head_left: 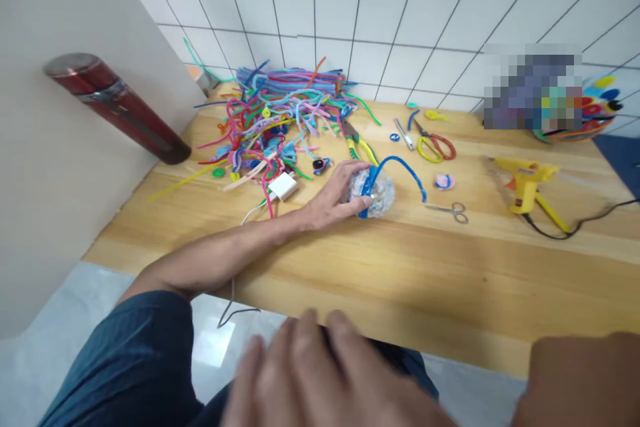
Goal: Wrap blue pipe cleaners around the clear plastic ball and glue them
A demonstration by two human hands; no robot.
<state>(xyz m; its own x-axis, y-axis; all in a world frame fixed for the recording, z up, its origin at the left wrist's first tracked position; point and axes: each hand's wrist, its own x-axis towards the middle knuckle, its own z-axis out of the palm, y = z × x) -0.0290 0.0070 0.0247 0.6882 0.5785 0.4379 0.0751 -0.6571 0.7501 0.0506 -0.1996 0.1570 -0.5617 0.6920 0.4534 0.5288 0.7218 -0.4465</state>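
My left hand (334, 196) reaches across the wooden table (400, 267) and grips a clear, crinkled plastic ball (381, 195). A blue pipe cleaner (406, 168) wraps over the ball and arches off to the right. My right hand (310, 373) is blurred and close to the camera, below the table's front edge. Its fingers are spread and hold nothing.
A pile of coloured pipe cleaners (280, 107) fills the back left, with a white charger (283, 185) beside it. Small scissors (453, 210), red-handled scissors (436, 145), pliers (361, 145) and a yellow glue gun (527, 183) lie to the right. A red cylinder (115, 107) sticks out from the left wall.
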